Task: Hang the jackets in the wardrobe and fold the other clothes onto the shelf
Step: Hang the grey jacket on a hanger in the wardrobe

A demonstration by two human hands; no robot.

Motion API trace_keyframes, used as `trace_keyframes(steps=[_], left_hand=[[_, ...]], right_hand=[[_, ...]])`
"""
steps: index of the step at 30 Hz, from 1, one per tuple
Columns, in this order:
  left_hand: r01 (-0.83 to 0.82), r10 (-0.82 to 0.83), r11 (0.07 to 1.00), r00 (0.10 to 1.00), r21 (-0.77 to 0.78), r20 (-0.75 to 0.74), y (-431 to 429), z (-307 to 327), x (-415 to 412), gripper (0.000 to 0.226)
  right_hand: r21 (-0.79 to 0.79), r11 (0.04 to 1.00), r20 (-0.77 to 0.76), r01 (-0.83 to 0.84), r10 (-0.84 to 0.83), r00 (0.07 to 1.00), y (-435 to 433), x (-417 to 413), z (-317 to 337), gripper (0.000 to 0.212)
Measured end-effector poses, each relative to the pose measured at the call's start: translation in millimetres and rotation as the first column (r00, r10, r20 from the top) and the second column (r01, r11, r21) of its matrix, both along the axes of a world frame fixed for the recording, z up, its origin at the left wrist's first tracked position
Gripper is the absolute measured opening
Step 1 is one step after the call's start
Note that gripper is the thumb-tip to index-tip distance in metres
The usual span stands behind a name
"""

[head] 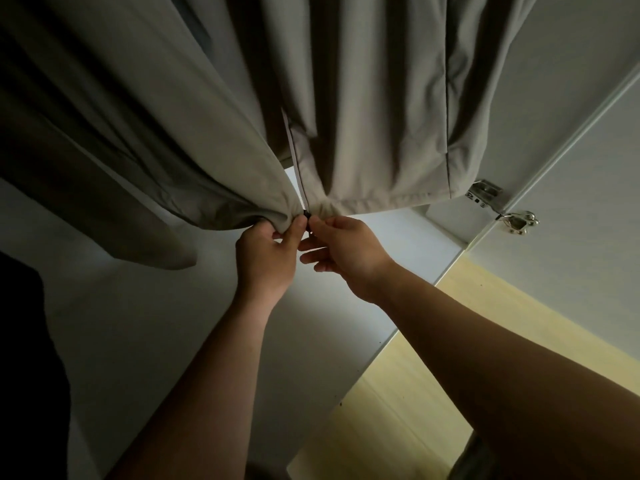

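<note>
A grey-beige jacket [374, 109] hangs inside the wardrobe and fills the upper half of the view; its hanger is out of sight. Its front zipper [298, 174] runs down to the hem. My left hand [268, 252] grips the left hem corner beside the zipper's lower end. My right hand [341, 252] pinches the dark zipper slider [306, 216] at the hem, with the other fingers loosely spread. One sleeve [114, 209] droops at the left.
The white wardrobe floor panel [156, 323] lies below the jacket. An open white door [571, 168] with metal hinges [498, 206] stands at the right. Pale wood flooring [415, 393] shows lower right. A dark garment [24, 358] hangs at the left edge.
</note>
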State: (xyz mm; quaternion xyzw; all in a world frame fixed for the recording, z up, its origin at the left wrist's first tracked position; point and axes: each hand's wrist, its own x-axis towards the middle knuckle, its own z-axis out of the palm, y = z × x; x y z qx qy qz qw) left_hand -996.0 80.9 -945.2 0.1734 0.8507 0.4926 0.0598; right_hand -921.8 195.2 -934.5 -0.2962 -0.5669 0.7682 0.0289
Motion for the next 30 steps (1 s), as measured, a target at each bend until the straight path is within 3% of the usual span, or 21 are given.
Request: trace_keyframes(steps=[8, 13, 17, 23, 27, 30], left_hand=[[-0.026, 0.024, 0.999, 0.999, 0.042, 0.031, -0.2, -4.5, -3.3, 0.024], [0.004, -0.005, 1.000, 0.999, 0.028, 0.036, -2.2, -4.4, -4.8, 0.020], [0.044, -0.044, 0.999, 0.998, -0.007, 0.040, -1.7, -6.0, -4.0, 0.026], [0.013, -0.044, 0.988, 0.978, -0.155, -0.203, -3.3, -5.2, -3.4, 0.031], [0.030, -0.091, 0.978, 0.952, -0.205, -0.293, -5.0, -3.3, -2.6, 0.028], [0.072, -0.145, 0.970, 0.936, -0.231, -0.321, -8.4, -0.8, -3.1, 0.021]], right_hand=[[0.190, 0.980, 0.108, -0.061, 0.041, 0.993, -2.3, 0.1, 0.8, 0.036], [0.494, 0.869, 0.092, -0.011, -0.039, 0.995, -2.9, 1.0, -1.6, 0.032], [0.434, 0.899, 0.031, 0.052, -0.073, 0.997, -1.8, 0.6, -2.5, 0.027], [0.285, 0.953, 0.004, 0.106, -0.112, 0.994, -1.3, -1.0, -0.8, 0.025], [0.180, 0.975, -0.015, 0.129, -0.129, 0.992, -3.2, -3.1, -1.0, 0.023], [0.202, 0.975, -0.018, 0.093, -0.091, 0.996, -3.7, -3.0, -2.6, 0.024]])
